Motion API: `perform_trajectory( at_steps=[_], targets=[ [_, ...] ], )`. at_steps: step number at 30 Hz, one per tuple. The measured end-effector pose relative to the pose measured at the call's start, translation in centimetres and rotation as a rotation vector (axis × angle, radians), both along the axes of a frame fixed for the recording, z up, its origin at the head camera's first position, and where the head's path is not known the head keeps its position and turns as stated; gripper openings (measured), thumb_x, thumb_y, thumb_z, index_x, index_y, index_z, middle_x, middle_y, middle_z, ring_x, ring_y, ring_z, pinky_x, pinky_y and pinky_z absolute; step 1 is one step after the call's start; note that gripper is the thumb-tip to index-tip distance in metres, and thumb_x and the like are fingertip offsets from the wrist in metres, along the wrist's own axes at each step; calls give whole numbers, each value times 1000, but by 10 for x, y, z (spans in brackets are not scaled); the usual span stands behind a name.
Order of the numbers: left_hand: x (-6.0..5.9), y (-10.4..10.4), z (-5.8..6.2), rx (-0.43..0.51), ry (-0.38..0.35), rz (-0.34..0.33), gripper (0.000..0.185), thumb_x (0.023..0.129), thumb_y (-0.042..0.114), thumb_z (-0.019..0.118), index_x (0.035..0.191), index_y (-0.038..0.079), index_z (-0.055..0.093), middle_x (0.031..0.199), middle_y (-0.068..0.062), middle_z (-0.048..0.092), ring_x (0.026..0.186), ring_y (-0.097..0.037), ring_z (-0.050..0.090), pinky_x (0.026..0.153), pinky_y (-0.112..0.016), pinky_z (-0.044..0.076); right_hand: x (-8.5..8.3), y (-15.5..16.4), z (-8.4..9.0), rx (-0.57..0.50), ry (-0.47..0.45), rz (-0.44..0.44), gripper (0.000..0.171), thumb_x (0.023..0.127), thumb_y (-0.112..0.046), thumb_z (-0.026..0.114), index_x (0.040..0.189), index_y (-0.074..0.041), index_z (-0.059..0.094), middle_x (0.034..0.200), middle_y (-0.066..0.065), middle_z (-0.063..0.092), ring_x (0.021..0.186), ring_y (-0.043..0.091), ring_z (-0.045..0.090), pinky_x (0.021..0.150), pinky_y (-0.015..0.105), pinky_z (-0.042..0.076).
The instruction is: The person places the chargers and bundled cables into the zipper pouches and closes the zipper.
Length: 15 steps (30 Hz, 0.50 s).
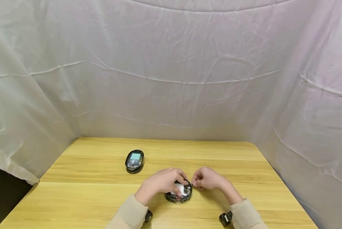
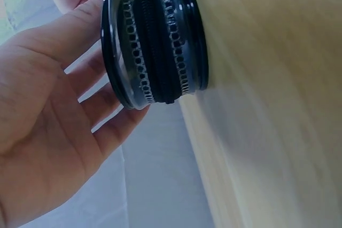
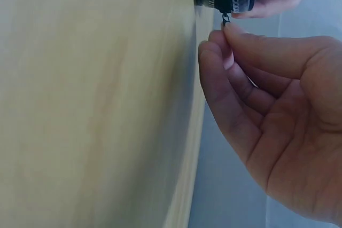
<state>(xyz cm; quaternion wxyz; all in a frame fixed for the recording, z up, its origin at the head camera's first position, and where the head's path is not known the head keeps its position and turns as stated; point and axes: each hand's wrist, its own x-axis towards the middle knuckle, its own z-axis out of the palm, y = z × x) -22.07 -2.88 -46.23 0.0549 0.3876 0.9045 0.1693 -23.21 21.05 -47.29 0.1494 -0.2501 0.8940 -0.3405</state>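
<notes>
A small round black zippered case [image 1: 179, 194] with a clear top lies on the wooden table [image 1: 88, 190] near its front edge. My left hand [image 1: 166, 181] rests over the case, fingers laid on its top and rim; the left wrist view shows the case's zipper band [image 2: 155, 41] close up against my fingers [image 2: 101, 116]. My right hand [image 1: 206, 179] is just right of the case and pinches the zipper pull [image 3: 225, 20] between thumb and forefinger. A second, similar black case [image 1: 135, 161] with a pale blue card inside lies further back to the left.
White cloth [image 1: 171, 79] hangs behind and at both sides of the table. The table's left edge drops to a dark gap [image 1: 2, 197]. Bare wood lies right of and behind the hands.
</notes>
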Motion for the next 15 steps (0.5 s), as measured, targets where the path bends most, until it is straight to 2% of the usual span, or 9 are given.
perform_trajectory(
  at_steps=[7, 15],
  targets=[
    [0, -4, 4, -13, 15, -36, 47, 79, 30, 90, 124, 23, 78, 131, 11, 68, 122, -11, 62, 108, -30, 49, 2, -5, -2, -32, 5, -36, 12, 93, 0, 72, 83, -7, 72, 73, 2, 68, 66, 15, 63, 57, 24, 53],
    [1, -4, 7, -18, 15, -79, 47, 80, 24, 90, 125, 26, 78, 140, 13, 63, 130, -12, 59, 112, -33, 46, 2, -8, -2, -42, 20, -15, 13, 94, 2, 70, 84, -6, 72, 73, 3, 68, 67, 17, 63, 57, 25, 54]
  ],
)
